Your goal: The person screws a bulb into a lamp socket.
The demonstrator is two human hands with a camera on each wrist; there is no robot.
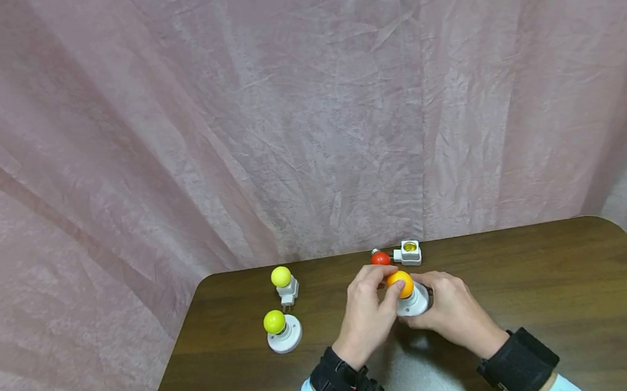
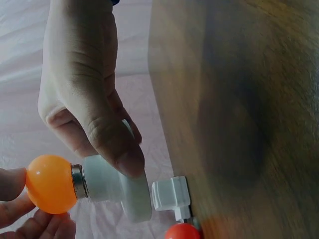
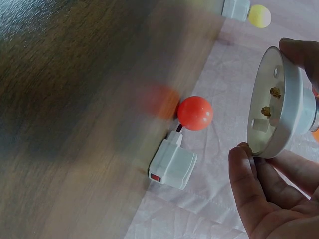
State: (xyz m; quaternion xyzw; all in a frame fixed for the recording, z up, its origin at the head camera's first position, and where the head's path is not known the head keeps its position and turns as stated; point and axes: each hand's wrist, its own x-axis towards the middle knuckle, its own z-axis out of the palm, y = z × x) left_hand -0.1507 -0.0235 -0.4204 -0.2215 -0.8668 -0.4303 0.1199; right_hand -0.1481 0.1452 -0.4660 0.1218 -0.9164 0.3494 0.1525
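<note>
My left hand (image 1: 367,307) pinches an orange light bulb (image 1: 401,283) between thumb and fingers. With its thumb and fingers, my right hand (image 1: 453,309) grips the rim of a round white lamp holder (image 1: 415,304). The bulb stands in the holder's mouth, and part of its metal screw base (image 2: 78,181) shows between globe and socket. Both are held up off the table. In the right wrist view the holder's hollow underside (image 3: 264,124) shows brass screws.
Behind the hands lie a red bulb (image 1: 380,258) and a white plug-in socket (image 1: 410,253) with its opening up. To the left, one yellow bulb (image 1: 281,276) sits in a plug-in socket, another yellow bulb (image 1: 274,322) in a round holder. A pink curtain (image 1: 307,127) hangs behind the wooden table (image 1: 554,279).
</note>
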